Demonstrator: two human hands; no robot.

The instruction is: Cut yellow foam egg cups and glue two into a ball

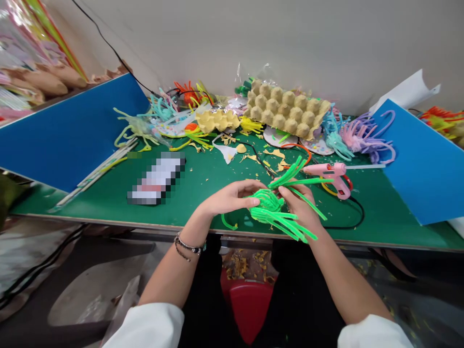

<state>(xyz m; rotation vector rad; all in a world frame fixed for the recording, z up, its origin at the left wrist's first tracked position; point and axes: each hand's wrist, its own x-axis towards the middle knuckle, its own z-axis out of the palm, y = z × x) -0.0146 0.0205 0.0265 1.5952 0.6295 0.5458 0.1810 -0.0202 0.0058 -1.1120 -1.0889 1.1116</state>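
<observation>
over green tabletop (203, 181), left hand (234, 197) and right hand (300, 207) hold bright-green fuzzy-stem bundle (267, 200), whose splayed ends (286, 221) could snag pink plastic glue gun (335, 171).

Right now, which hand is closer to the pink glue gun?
Right. The right hand is near the pink glue gun, to its lower left; the left hand is farther left, holding the green bundle.

Bright-green fuzzy pipe-cleaner bundle (270, 200); darker green flat tabletop (203, 176). Pink plastic glue gun (334, 170), red switch (341, 193). Tan dimpled cardboard egg tray (286, 111); plain blue rectangular side panels (72, 140).
</observation>
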